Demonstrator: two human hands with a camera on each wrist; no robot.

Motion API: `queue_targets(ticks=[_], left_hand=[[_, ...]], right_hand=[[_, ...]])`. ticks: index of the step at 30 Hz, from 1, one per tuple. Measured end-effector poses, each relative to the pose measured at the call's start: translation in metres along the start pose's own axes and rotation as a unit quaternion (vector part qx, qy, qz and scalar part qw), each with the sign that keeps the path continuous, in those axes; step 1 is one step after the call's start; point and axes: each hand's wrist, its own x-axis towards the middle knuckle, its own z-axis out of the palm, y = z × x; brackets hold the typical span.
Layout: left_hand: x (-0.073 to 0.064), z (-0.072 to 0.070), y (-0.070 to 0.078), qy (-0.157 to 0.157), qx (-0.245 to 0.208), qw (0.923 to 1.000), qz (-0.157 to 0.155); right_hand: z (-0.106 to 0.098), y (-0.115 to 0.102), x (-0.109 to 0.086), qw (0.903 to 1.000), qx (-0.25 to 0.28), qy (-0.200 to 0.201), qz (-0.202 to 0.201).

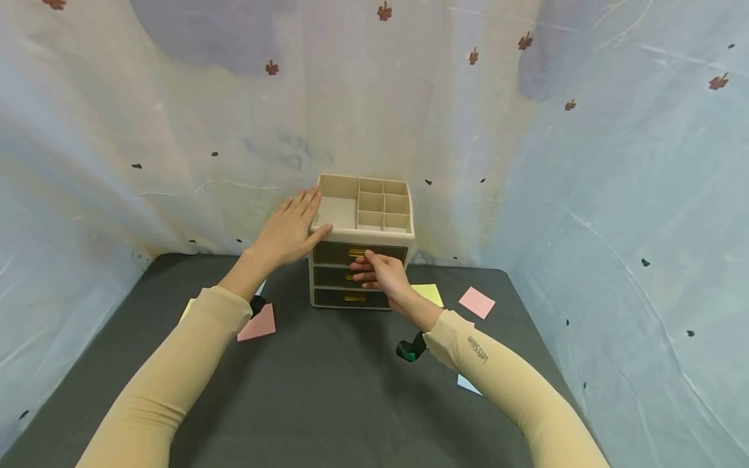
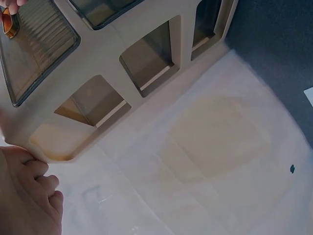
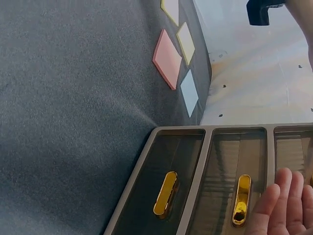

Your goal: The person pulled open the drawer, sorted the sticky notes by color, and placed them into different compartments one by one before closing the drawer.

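Observation:
A beige desktop organizer [image 1: 363, 234] stands at the back of the dark table, with an open compartmented top and three dark translucent drawers in front. My left hand [image 1: 285, 229] rests on its top left edge, fingers straight and thumb along the front rim. The fingers of my right hand [image 1: 391, 278] are at the top drawer [image 1: 329, 253], where thumb and index finger pinch its gold handle [image 2: 10, 25]. That drawer looks flush with the frame. Below it, the middle drawer's handle [image 3: 241, 199] and the bottom drawer's handle [image 3: 165, 193] are untouched.
To the left lie a pink sticky-note pad [image 1: 257, 323] and other pads [image 3: 190, 93], partly covered by the arm. On the right are yellow [image 1: 429, 294], pink [image 1: 476, 302] and blue [image 1: 468, 385] pads. A patterned cloth [image 1: 456, 130] hangs behind and beside the table.

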Motion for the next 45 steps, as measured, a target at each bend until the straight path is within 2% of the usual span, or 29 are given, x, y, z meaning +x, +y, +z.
queue_targets(ticks=[12, 19, 27, 37, 45], left_hand=[[0.007, -0.003, 0.003, -0.002, 0.009, 0.9999, 0.011], [0.012, -0.005, -0.001, 0.007, 0.011, 0.9998, 0.015], [0.009, -0.006, -0.001, 0.006, 0.011, 0.9998, 0.013], [0.003, -0.004, 0.001, 0.0, 0.025, 0.9997, 0.006], [0.001, -0.003, 0.002, -0.007, 0.019, 0.9998, 0.005]], right_hand=[[-0.004, -0.005, -0.003, 1.0, 0.004, 0.001, 0.001], [-0.003, -0.007, -0.004, 0.9999, 0.005, -0.001, -0.011], [-0.002, -0.003, -0.01, 0.9999, 0.004, -0.009, -0.008], [-0.001, 0.001, -0.025, 0.9996, 0.003, -0.026, -0.004], [-0.001, 0.004, -0.037, 0.9994, 0.002, -0.035, -0.004]])
